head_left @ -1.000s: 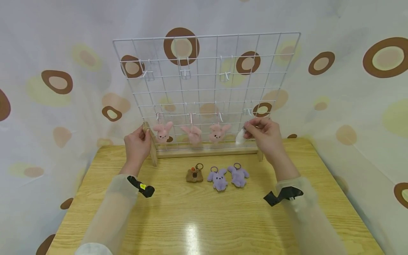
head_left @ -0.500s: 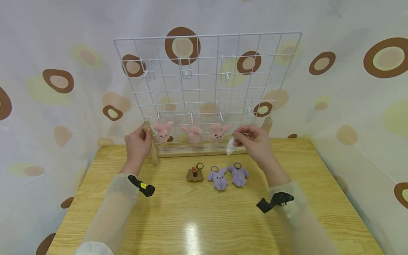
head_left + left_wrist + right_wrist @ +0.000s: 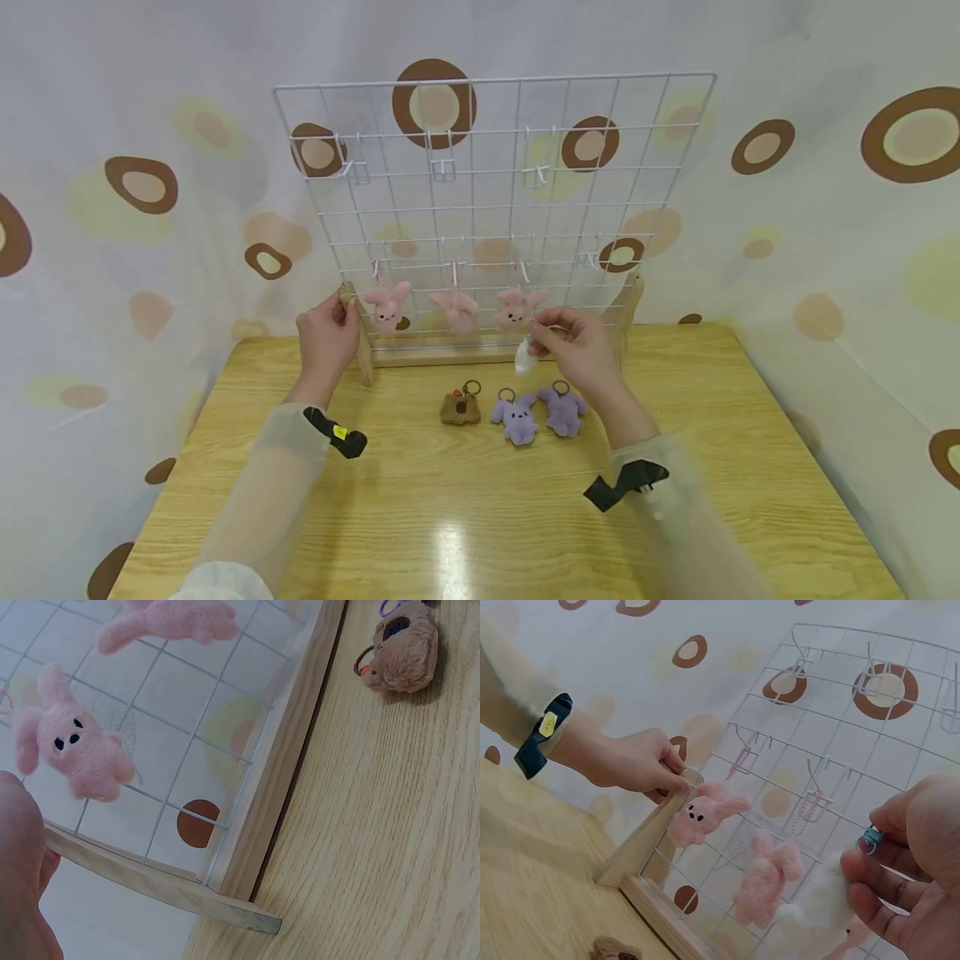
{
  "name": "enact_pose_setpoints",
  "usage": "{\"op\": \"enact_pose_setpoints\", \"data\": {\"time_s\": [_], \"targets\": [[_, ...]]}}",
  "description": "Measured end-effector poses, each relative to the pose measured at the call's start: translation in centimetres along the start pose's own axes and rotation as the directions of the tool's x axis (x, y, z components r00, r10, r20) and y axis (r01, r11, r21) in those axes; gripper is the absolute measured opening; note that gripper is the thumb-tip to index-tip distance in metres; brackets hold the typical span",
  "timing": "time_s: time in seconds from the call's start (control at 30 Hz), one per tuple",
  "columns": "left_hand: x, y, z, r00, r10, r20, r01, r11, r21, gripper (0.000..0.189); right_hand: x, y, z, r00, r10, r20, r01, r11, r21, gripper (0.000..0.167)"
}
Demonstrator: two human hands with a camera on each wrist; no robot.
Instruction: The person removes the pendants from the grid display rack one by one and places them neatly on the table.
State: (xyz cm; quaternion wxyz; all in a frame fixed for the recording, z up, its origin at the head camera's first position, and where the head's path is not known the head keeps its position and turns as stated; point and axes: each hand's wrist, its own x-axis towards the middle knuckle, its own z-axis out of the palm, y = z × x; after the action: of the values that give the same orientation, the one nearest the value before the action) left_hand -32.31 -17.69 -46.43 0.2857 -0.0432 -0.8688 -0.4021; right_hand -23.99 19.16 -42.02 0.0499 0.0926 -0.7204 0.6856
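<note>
My left hand (image 3: pixel 328 337) grips the top of the wooden side foot (image 3: pixel 364 354) of a white wire grid rack (image 3: pixel 495 82). In my right hand (image 3: pixel 581 346) a white plush keychain (image 3: pixel 525 358) hangs, pinched by its light blue clasp (image 3: pixel 868 840), in front of the grid's lower right half. Pink plush bunny keychains hang from the lower hooks: a left one (image 3: pixel 387 311), a middle one (image 3: pixel 461 315) and a right one (image 3: pixel 514 312). The right one is partly behind the white plush in the right wrist view.
On the wooden table (image 3: pixel 405 517) lie a brown plush keychain (image 3: pixel 459 409) and two purple ones, a left one (image 3: pixel 517 422) and a right one (image 3: pixel 564 413). A bare lower right hook (image 3: pixel 588 260) and bare upper hooks (image 3: pixel 444 167) are on the grid. Patterned cloth (image 3: pixel 810 233) surrounds the table.
My right hand has moved left and slightly down with the white plush keychain, away from the lower right hook to near the right pink bunny. My left hand has kept its hold.
</note>
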Motion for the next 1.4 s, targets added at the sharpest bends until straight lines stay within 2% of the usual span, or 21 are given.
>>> {"op": "enact_pose_setpoints", "data": {"time_s": [0.2,0.37,0.63,0.83,1.0,1.13,1.4], "targets": [[0.0,-0.1,0.0,1.000,0.011,-0.007,-0.011,1.000,-0.008,0.019,-0.4,0.8,1.9,0.998,-0.016,0.064,0.013,0.999,0.050,0.017],[0.1,0.1,0.0,1.000,0.007,-0.008,-0.007,1.000,-0.012,0.018,-0.8,1.3,3.4,0.994,-0.025,0.109,0.021,0.999,0.036,0.014],[-0.1,0.3,-0.1,1.000,-0.023,-0.001,0.023,1.000,-0.016,0.018,-1.2,1.8,5.8,0.992,0.010,0.122,-0.017,0.998,0.059,0.014],[0.0,0.2,-0.1,1.000,-0.001,-0.006,0.001,1.000,-0.013,0.018,-1.2,2.2,7.0,0.988,-0.012,0.151,0.004,0.999,0.048,0.013],[0.0,0.1,0.0,1.000,-0.025,0.008,0.025,1.000,-0.005,0.019,-1.2,2.6,8.0,0.984,-0.012,0.177,0.000,0.998,0.066,0.013],[0.0,0.0,0.0,0.999,-0.033,0.013,0.033,0.999,-0.001,0.018,-1.1,3.0,8.7,0.986,-0.003,0.169,-0.008,0.998,0.064,0.015],[0.0,0.1,0.0,1.000,-0.011,0.005,0.011,1.000,-0.022,0.018,-1.0,4.0,10.5,0.993,0.024,0.118,-0.036,0.994,0.101,0.011]]}}
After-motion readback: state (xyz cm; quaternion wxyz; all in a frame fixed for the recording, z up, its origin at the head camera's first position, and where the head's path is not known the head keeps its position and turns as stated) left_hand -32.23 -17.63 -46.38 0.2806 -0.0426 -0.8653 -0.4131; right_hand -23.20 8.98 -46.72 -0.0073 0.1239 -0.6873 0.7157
